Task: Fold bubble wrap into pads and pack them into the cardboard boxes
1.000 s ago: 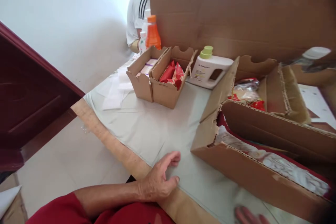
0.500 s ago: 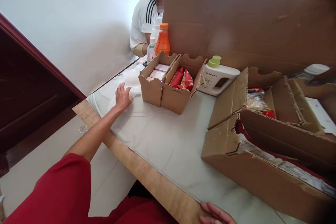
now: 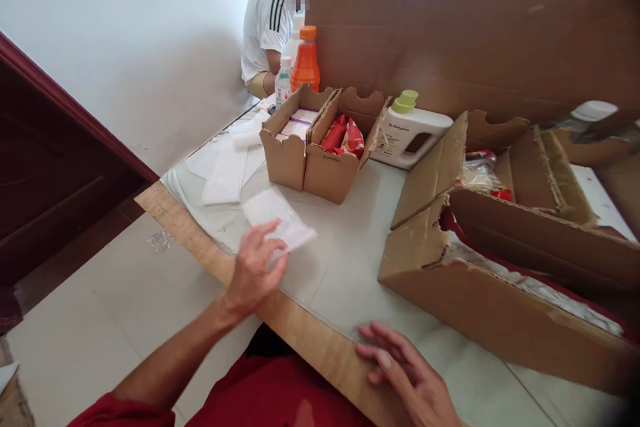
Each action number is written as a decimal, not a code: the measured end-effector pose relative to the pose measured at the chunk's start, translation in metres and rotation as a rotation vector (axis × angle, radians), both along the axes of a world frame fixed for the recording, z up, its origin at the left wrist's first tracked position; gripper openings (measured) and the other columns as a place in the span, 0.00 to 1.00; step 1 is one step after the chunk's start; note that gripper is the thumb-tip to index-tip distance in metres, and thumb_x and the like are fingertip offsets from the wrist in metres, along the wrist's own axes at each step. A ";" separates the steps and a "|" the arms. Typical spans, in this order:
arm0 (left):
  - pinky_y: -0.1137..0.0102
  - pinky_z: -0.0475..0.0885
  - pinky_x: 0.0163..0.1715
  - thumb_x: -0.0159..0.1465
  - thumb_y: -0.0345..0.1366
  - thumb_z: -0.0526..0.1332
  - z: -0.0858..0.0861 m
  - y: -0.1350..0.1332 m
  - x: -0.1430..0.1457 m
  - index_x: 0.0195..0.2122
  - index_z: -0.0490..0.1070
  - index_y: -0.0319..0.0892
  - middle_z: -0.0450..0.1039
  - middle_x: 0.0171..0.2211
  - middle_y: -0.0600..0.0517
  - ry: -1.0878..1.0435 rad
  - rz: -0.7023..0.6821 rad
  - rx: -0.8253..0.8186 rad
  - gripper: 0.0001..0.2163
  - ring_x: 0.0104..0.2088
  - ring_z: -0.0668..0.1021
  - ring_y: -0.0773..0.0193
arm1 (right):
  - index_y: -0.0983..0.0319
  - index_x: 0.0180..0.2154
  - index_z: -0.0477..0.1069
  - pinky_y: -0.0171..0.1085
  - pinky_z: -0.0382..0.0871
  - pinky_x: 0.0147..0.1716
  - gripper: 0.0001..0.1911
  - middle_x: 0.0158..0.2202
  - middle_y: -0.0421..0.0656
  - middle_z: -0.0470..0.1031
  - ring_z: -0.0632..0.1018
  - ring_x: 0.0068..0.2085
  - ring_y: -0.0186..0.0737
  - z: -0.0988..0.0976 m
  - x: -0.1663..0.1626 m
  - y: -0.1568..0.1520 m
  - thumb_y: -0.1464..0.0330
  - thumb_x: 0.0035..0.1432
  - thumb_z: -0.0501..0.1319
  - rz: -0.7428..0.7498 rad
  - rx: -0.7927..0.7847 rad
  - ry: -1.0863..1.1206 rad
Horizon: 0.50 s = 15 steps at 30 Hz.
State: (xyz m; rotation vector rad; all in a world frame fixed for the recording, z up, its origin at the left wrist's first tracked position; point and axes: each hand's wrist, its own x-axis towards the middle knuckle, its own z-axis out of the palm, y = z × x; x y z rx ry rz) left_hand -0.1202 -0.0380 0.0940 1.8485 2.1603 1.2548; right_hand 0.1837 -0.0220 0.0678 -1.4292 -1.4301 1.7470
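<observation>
A thin white rectangular sheet (image 3: pixel 273 203), perhaps a flat pouch or bag, is over the near part of the covered table. My left hand (image 3: pixel 257 267) is closed on its near edge, with the fingers on top and the thumb close to the index finger. Behind it lie more white sheets (image 3: pixel 225 173), spread at the left, with a white roll (image 3: pixel 247 133) beyond them. My right hand (image 3: pixel 407 373) rests at the table's wooden front edge (image 3: pixel 320 340), its fingers outstretched and holding nothing.
Two cardboard bins (image 3: pixel 325 177) hold small packs and red packets. An orange bottle (image 3: pixel 306 67) and a white detergent jug (image 3: pixel 410 137) stand behind. Larger cardboard bins (image 3: pixel 480 293) fill the right side. A person in a white shirt (image 3: pixel 263 20) sits beyond a tall cardboard panel (image 3: pixel 425 27).
My left hand has come from the white sheets towards me and right, bringing one sheet along. My right hand has moved further into view over the table edge.
</observation>
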 end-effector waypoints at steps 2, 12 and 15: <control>0.52 0.70 0.59 0.64 0.34 0.62 -0.014 -0.010 0.052 0.41 0.76 0.44 0.73 0.58 0.41 -0.147 -0.162 -0.080 0.06 0.58 0.75 0.49 | 0.59 0.56 0.72 0.42 0.81 0.38 0.30 0.55 0.56 0.78 0.83 0.46 0.51 0.003 -0.006 0.006 0.48 0.60 0.65 -0.039 0.038 0.065; 0.56 0.74 0.58 0.68 0.35 0.61 -0.007 -0.013 0.093 0.50 0.77 0.42 0.77 0.55 0.42 -0.241 -0.649 -0.191 0.11 0.55 0.78 0.54 | 0.60 0.49 0.77 0.48 0.74 0.51 0.20 0.48 0.50 0.81 0.81 0.49 0.50 -0.005 0.059 -0.021 0.54 0.63 0.64 -0.552 0.516 -0.313; 0.49 0.73 0.58 0.67 0.33 0.59 -0.023 0.008 0.060 0.51 0.76 0.39 0.73 0.57 0.37 -0.035 -0.316 -0.188 0.13 0.58 0.75 0.47 | 0.58 0.47 0.77 0.46 0.74 0.51 0.11 0.49 0.48 0.80 0.80 0.50 0.47 -0.001 0.040 -0.025 0.63 0.67 0.60 -0.341 0.783 -0.359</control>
